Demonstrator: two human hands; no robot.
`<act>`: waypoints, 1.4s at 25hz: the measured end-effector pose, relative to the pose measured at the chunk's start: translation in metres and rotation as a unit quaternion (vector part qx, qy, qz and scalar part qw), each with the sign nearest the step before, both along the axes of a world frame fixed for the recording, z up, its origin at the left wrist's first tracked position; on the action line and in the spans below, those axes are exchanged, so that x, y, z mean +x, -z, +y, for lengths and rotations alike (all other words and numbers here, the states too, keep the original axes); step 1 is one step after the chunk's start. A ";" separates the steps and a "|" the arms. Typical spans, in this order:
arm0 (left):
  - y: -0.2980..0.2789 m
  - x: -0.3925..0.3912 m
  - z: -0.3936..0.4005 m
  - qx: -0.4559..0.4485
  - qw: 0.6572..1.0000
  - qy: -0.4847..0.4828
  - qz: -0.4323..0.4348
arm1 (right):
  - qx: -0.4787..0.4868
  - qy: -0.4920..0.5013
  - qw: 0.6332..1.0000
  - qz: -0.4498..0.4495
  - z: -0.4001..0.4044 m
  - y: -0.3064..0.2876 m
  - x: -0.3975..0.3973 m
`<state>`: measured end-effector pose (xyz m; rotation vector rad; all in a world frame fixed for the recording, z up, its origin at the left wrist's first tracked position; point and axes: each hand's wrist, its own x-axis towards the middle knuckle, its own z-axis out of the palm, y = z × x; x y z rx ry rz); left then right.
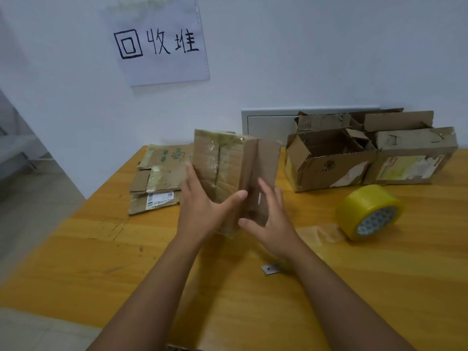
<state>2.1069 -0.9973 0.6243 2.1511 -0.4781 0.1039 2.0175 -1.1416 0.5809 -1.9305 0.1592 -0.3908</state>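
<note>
At table centre, held upright just above the surface: cardboard box (228,158), brown, old tape on its left face, partly folded flat.

Left hand (202,206): fingers (190,173) straight up the left face, thumb across the near edge, so it clasps the box. Right hand (273,219): fingers pressed together and laid flat on the right flap, thumb low at the near edge.

Risks, as judged:
- The box probably springs back open if the flat right hand eases, since the old tape looks stiff.
- The clasp is low, so the tall top could tip away toward the wall.
- A forearm may catch the loose tape strip (326,231) or the small grey piece (270,269) and drag it.

Surface: table (101,249), yellow wood, scuffed. It bears:
- Flattened cardboard pile (162,178), left of the box.
- Two open boxes (329,163), torn, well right of it.
- Yellow tape roll (369,211), on edge, near the strip.

Room: pale wall with handwritten paper sign (159,41), grey wall panel (266,122), grey floor at left.
</note>
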 end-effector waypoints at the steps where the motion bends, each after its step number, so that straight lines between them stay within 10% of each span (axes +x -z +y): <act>1: -0.003 0.002 0.001 0.039 0.999 -0.010 -0.024 | 0.013 -0.028 1.000 -0.007 0.003 0.001 0.002; 7: -0.023 0.024 0.024 0.129 0.985 0.056 -0.103 | -0.019 0.121 0.987 -0.104 -0.020 -0.042 0.001; 18: -0.061 0.029 0.040 0.340 0.882 0.268 -0.186 | 0.048 -0.009 0.998 0.032 -0.031 -0.092 0.007; 22: -0.030 0.022 0.026 0.202 0.916 0.141 -0.316 | 0.171 0.131 0.976 -0.021 -0.020 -0.068 0.005; 25: -0.013 0.015 0.011 0.030 0.963 0.093 -0.250 | 0.213 0.171 0.962 -0.027 -0.006 -0.041 0.005; 31: 0.028 0.015 0.003 0.028 0.973 0.209 -0.091 | -0.020 0.166 0.982 0.092 0.001 -0.010 0.003; 35: 0.052 0.027 0.010 0.005 0.971 0.211 -0.108 | -0.322 0.133 0.921 0.175 -0.004 -0.001 -0.006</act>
